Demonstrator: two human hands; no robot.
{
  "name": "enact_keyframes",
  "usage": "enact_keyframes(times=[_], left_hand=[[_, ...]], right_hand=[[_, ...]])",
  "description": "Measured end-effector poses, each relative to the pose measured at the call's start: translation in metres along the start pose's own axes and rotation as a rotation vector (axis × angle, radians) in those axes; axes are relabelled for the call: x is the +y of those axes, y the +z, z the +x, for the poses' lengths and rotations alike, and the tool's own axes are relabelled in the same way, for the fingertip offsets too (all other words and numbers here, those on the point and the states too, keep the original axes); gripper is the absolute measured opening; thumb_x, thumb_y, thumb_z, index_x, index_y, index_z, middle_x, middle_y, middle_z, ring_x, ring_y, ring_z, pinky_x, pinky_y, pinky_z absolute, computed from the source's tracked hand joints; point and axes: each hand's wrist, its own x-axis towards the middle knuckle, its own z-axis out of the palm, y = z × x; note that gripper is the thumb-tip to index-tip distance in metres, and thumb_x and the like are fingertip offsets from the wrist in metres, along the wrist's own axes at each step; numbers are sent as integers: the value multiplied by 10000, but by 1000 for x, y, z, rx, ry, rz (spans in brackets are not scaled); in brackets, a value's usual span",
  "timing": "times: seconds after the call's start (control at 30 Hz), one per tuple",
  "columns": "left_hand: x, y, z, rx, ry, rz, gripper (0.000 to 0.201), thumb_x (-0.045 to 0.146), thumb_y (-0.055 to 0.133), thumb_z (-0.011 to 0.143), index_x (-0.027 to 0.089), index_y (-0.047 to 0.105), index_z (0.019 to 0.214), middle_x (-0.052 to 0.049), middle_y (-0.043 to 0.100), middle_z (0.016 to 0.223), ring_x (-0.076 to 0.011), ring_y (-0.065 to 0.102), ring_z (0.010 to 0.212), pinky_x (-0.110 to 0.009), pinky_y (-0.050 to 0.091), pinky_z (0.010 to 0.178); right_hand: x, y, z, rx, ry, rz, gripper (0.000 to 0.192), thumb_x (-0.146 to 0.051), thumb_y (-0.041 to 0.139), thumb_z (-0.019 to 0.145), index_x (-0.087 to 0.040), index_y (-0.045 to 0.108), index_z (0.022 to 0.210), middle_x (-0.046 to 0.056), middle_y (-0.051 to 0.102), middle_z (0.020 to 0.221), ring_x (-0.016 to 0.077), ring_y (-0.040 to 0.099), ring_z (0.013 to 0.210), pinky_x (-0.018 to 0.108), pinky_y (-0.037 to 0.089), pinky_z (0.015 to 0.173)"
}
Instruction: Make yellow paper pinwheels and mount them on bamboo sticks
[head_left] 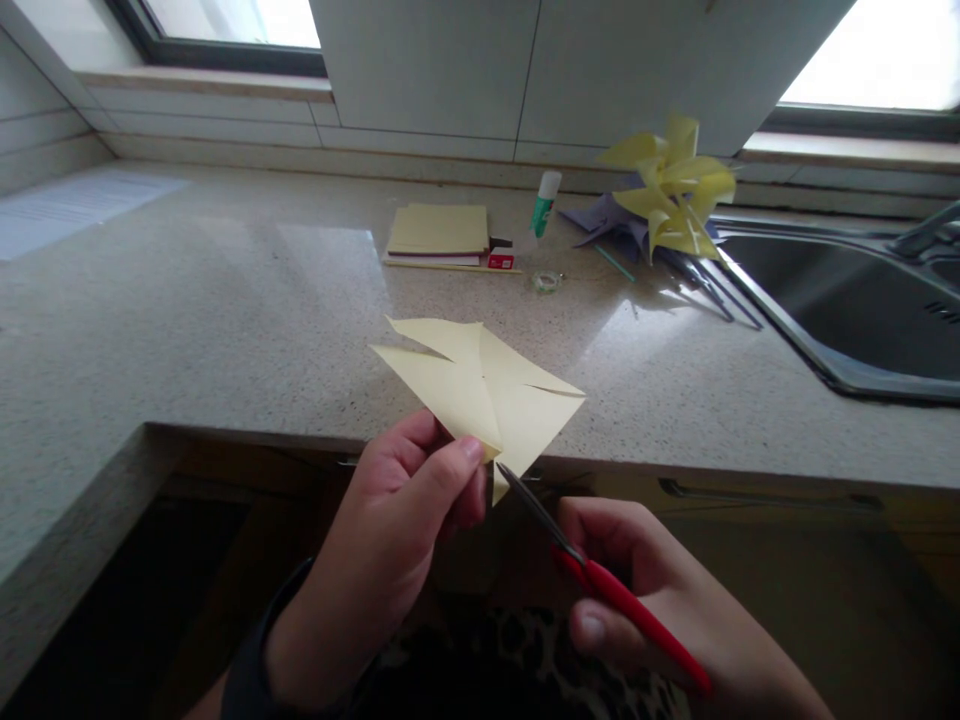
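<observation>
My left hand (409, 505) pinches the near corner of a pale yellow paper square (480, 385) that has cuts running in from its corners. It is held up over the front edge of the countertop (225, 330). My right hand (660, 600) grips red-handled scissors (600, 580). Their blades point up and left and meet the paper's lower corner, right beside my left thumb.
At the back of the countertop lie a stack of yellow paper (441, 232), a small red box (501, 258), a glue stick (545, 203), a tape roll (547, 281) and yellow and purple paper pinwheels (671, 190). A steel sink (847, 300) is at the right.
</observation>
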Motion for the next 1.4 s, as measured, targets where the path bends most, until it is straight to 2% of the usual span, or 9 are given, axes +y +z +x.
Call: enact_keyframes(times=[0.33, 0.6, 0.97, 1.4], left_hand=[[-1, 1, 2, 17, 1, 16, 238, 299, 652, 833, 177, 554, 653, 44, 526, 561, -76, 442, 524, -195, 363, 513], [-5, -1, 3, 10, -3, 4, 226, 290, 642, 860, 175, 564, 682, 48, 534, 573, -70, 448, 531, -189, 363, 517], [-3, -2, 2, 3, 7, 30, 268, 281, 627, 870, 177, 543, 638, 45, 525, 572, -74, 441, 534, -206, 360, 535], [0, -3, 4, -35, 20, 49, 262, 265, 617, 872, 180, 544, 635, 45, 514, 557, -78, 433, 526, -212, 348, 535]], right_hand=[[3, -2, -1, 30, 36, -18, 445, -407, 871, 704, -189, 486, 741, -69, 429, 653, 46, 314, 546, 208, 198, 481], [0, 1, 1, 53, 28, -64, 474, -441, 880, 690, -184, 483, 715, -56, 438, 670, 67, 336, 602, 213, 220, 502], [1, -1, 1, 42, 31, -53, 455, -409, 874, 698, -195, 474, 708, -64, 442, 618, 47, 325, 516, 207, 191, 455], [-2, -1, 2, 57, 33, -99, 494, -473, 871, 695, -193, 464, 693, -62, 428, 629, 59, 334, 558, 206, 213, 476]])
